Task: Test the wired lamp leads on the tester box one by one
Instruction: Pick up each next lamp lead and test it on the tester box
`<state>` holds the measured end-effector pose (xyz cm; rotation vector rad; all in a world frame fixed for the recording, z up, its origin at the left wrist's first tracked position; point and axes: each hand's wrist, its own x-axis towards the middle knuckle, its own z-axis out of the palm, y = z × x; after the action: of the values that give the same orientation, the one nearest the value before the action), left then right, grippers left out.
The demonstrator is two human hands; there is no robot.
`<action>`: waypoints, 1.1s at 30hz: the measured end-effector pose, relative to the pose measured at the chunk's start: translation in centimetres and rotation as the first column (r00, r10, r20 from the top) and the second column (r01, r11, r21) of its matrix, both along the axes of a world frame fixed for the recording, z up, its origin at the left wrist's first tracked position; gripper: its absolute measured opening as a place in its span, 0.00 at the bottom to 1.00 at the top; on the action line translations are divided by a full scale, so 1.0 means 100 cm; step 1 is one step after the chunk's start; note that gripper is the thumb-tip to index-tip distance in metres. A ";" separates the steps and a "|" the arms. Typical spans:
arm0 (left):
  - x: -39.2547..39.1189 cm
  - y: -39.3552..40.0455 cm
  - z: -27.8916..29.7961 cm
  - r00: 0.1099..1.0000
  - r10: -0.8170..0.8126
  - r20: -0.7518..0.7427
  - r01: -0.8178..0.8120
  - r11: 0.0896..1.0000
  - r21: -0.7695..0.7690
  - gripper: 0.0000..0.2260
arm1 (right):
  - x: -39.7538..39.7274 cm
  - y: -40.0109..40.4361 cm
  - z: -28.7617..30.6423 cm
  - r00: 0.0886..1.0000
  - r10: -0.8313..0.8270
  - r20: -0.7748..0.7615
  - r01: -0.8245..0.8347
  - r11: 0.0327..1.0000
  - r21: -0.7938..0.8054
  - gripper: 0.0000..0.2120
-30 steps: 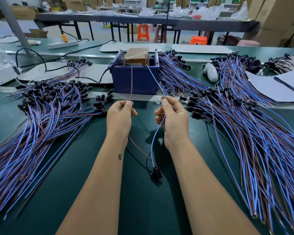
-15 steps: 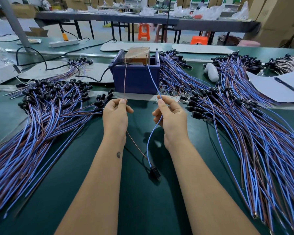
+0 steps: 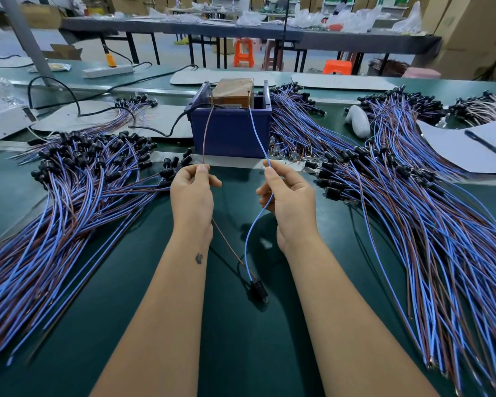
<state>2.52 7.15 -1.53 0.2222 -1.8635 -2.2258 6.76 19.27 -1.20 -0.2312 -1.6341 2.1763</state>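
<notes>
One lamp lead, split in two: brown wire (image 3: 206, 133) pinched between thumb and forefinger of the left hand (image 3: 192, 193), blue wire (image 3: 257, 138) pinched the same way in the right hand (image 3: 289, 196); both wires running up from the pinches to the top of the tester box (image 3: 235, 88), brown tip at its left post, blue tip at its right; below the hands, both wires sagging down between the forearms and meeting at a small black lamp holder (image 3: 258, 289) lying on the green bench (image 3: 235, 353); other fingers of each hand loosely curled, holding nothing else. Tester box seated in a blue bin (image 3: 231, 133), just beyond the hands; black cable trailing off the bin's left side. Heaped leads on the left (image 3: 69, 196) and on the right (image 3: 413, 213), black holders pointing towards the bin. Farther right, white paper (image 3: 470, 156) with a pen (image 3: 486, 143) on it.
</notes>
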 end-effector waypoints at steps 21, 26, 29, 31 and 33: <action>-0.002 -0.003 0.001 0.999 0.036 0.035 -0.039 0.995 0.094 0.09 | 0.004 -0.001 0.005 0.999 0.025 0.020 -0.025 1.000 0.005 0.08; -0.002 -0.002 0.001 0.999 0.035 0.033 -0.037 0.995 0.089 0.09 | 0.002 -0.002 0.004 1.000 0.019 0.014 -0.019 1.000 0.016 0.08; -0.002 -0.002 0.001 0.999 0.031 0.031 -0.034 0.995 0.091 0.09 | 0.002 -0.002 0.003 1.000 0.022 0.019 -0.023 0.999 0.024 0.08; -0.002 -0.002 0.001 0.999 -0.008 0.035 0.006 0.997 0.071 0.09 | 0.002 -0.002 0.003 0.999 0.028 0.023 -0.029 0.998 0.049 0.08; -0.001 0.001 0.002 0.997 -0.072 0.034 0.071 0.997 0.021 0.09 | 0.002 -0.003 0.001 0.999 0.032 0.028 -0.035 0.995 0.095 0.07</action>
<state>2.41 7.25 -1.37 0.2013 -1.8966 -2.3023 6.91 18.94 -1.06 -0.2075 -1.7640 2.1209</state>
